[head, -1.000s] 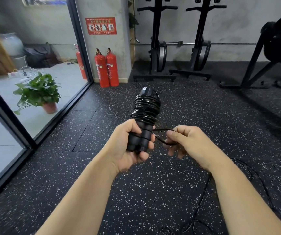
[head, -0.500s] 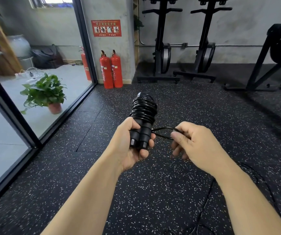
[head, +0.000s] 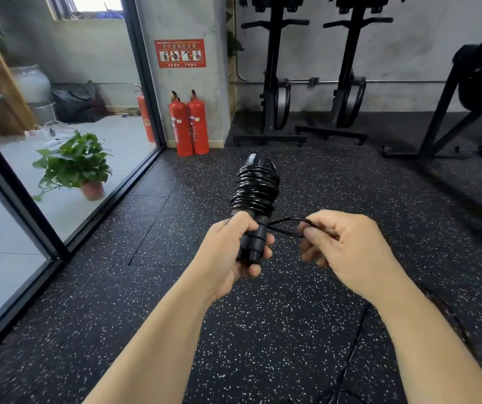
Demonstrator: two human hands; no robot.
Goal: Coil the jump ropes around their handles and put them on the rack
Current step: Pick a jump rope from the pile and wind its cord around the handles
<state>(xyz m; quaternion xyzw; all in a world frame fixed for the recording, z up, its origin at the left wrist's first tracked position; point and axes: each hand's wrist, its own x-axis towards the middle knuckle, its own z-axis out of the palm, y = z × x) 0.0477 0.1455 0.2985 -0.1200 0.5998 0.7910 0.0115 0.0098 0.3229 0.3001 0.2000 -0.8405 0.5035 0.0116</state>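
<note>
Soft daylight from left; edges warped, blurred.

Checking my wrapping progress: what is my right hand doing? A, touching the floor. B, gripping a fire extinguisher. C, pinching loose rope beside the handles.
C: the right hand pinches a loop of loose rope just right of the handles, which the left hand grips.

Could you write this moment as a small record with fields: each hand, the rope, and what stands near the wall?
left hand: grips both handles, pointing up
right hand: pinches the loose rope beside the handles
coil: many turns round the upper handles
rope on floor: thin black line, lower right
near the wall: two fire extinguishers; potted plant at left
</note>
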